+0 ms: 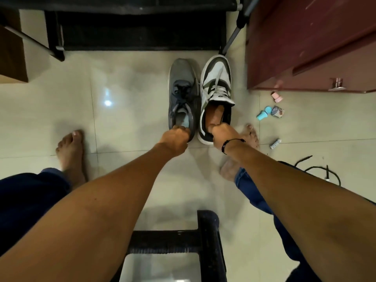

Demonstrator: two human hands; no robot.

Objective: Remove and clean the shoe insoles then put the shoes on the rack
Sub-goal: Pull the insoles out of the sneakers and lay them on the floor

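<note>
Two shoes stand side by side on the tiled floor, toes pointing away from me. The grey shoe (184,86) with dark laces is on the left; a pale blue insole (182,119) shows in its opening. The white and olive shoe (216,82) is on the right, with a tan insole (215,116) inside. My left hand (176,138) grips the heel of the grey shoe. My right hand (222,136), with a black bead bracelet at the wrist, grips the heel of the white shoe. The black shoe rack (134,27) stands just beyond the shoes.
A dark red cabinet (309,43) rises at the right. Small items lie on the floor to the right: a pink object (276,97), a teal bottle (264,113), a small grey tube (275,143) and a black cord (317,169). My bare feet flank the shoes. A black stool frame (209,241) is below.
</note>
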